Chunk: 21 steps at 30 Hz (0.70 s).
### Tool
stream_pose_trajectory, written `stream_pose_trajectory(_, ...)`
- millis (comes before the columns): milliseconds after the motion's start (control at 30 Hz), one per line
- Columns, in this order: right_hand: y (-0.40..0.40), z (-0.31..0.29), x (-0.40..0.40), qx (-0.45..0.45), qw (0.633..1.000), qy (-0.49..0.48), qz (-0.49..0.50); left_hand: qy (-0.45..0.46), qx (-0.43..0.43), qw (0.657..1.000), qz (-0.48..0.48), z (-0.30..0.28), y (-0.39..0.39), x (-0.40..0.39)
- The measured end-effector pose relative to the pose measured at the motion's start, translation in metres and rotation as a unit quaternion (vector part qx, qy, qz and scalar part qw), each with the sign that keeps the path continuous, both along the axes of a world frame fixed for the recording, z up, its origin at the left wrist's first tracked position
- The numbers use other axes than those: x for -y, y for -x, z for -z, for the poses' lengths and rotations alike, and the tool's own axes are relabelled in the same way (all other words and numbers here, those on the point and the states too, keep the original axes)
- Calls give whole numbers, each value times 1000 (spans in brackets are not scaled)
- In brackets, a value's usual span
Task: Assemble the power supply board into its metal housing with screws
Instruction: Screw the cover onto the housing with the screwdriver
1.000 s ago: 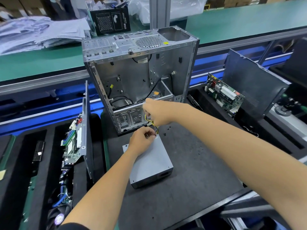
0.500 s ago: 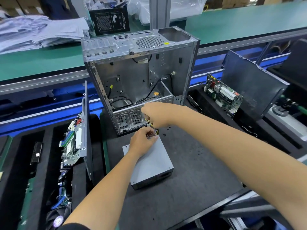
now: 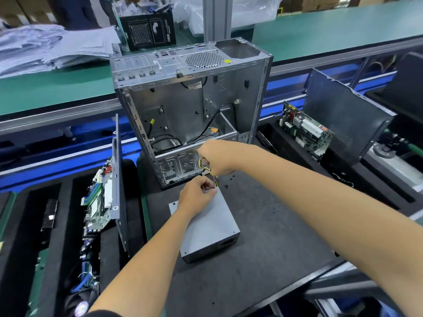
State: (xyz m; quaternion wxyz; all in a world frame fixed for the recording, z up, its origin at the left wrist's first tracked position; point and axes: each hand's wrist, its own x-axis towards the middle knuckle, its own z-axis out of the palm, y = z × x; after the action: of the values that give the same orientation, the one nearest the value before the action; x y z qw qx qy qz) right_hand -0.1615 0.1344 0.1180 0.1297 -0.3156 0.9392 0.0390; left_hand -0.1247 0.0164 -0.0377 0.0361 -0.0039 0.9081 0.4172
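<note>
Both hands are on the cable bundle [image 3: 207, 167] coming off the grey power supply box [image 3: 206, 227]. Right hand [image 3: 215, 160] is curled around the yellow/black wires with a white connector showing at its lower edge. Left hand [image 3: 198, 194] pinches the same bundle just below it, right at the far end of the box. The box lies flat on the black bench mat [image 3: 263, 259], directly under the left hand and not in the housing yet. The open metal housing [image 3: 192, 106] stands just beyond the right hand.

Risks from here:
- Wires snag or get cut on the housing's front rail and stamped edges if the bundle is fed in taut or blind.
- Pulling the bundle with the box unrestrained drags it across the mat; strain lands at the cable exit (can't see the exit itself, the left hand covers it).
- Loose black screws [image 3: 229, 183] lie on the mat just right of the hands; a forearm sweep scatters them, or one ends up under the box.
- Internal leads already inside the housing [image 3: 211, 124] could get pinched when the box goes in.

Versus half a second ago: nearly the same. Right hand sits a touch higher and nearer the housing rail, with more of the wire loop showing between the hands. Left hand keeps its pinch. Box and housing haven't moved.
</note>
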Motion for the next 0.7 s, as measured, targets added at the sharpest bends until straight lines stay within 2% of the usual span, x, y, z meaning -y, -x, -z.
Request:
stream_pose_trajectory(100,-1,1,-1,-77,997,-10,-10,-3,0,1000,4,-1,0,0)
stream_pose_trajectory(200,-4,6,-1,-117,992,-39,-22,-4,-1,1000,8,-2,0,0)
stream_pose_trajectory(300,-3,7,-3,-35,998,37,29,-6,1,1000,8,-3,-1,0)
stream_pose_trajectory(400,-3,3,-1,13,998,52,11,-3,-1,1000,12,-3,-1,0)
stream_pose_trajectory(567,-8,5,2,-132,991,-21,-10,6,-5,1000,14,-2,-1,0)
stream_pose_trajectory(600,-8,5,2,-120,993,-14,9,5,-5,1000,12,-2,-1,0)
stream_pose_trajectory(700,-5,0,2,16,998,40,39,5,-1,1000,10,-3,-1,0)
